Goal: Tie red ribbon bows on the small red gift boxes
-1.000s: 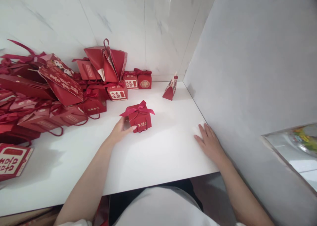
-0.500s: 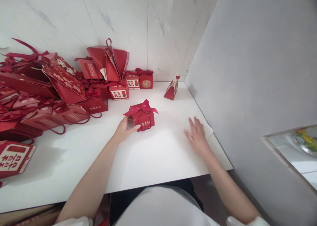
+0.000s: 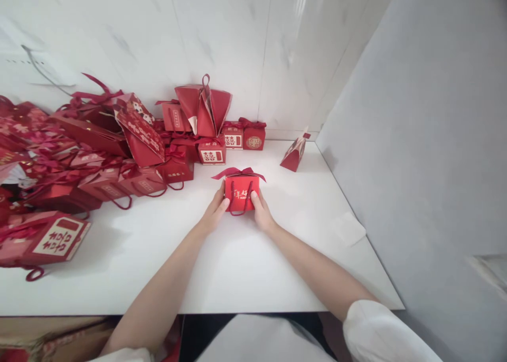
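Head view: the small red gift box (image 3: 241, 192) with ribbon bow stands upright on the white table (image 3: 245, 267), near its middle. The left hand (image 3: 214, 213) and right hand (image 3: 262, 212) clasp its opposite sides, fingers curled against it. A heap of red gift bags (image 3: 99, 156) lies well apart on the left.

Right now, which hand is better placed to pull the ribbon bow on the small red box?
Probably the right hand: both hands touch the red box, but the bow reaches farther toward its side; left hand can steady.
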`<state>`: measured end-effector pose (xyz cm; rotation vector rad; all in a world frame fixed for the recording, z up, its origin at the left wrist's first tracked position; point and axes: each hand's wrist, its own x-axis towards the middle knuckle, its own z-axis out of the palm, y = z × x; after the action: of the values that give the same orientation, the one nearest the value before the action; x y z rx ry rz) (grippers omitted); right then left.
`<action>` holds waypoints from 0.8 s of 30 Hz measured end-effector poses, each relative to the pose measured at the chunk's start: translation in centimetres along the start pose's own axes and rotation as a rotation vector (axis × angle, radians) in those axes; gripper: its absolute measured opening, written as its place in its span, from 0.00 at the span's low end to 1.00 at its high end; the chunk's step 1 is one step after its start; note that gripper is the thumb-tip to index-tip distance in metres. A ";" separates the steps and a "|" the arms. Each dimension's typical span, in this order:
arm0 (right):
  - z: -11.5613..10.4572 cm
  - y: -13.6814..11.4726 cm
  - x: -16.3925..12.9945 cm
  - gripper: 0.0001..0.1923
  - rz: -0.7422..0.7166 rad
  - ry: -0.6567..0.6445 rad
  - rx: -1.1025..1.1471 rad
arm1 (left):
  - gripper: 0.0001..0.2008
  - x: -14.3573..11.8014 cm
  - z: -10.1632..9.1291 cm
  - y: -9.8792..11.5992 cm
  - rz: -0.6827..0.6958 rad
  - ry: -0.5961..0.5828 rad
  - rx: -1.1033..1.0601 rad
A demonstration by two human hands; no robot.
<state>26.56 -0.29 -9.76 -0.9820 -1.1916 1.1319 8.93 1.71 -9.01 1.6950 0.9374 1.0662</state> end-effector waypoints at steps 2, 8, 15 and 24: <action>-0.5 -0.2 -0.1 0.33 0.006 -0.019 0.032 | 0.35 0.0 0.1 0.2 -0.022 -0.011 -0.012; -1.1 -1.1 -0.4 0.33 0.023 -0.044 -0.044 | 0.38 0.1 -0.1 0.6 -0.076 -0.029 -0.063; -1.6 -1.9 0.1 0.37 0.144 0.040 -0.178 | 0.36 0.5 -0.4 0.0 -0.072 -0.001 -0.060; -15.0 -10.2 -4.6 0.32 0.659 0.404 -1.608 | 0.34 0.9 -0.6 -0.5 -0.048 0.006 -0.048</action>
<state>42.72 -6.53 -2.57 -2.7914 -1.3566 0.1181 8.64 2.86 -9.09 1.6233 0.9436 1.0546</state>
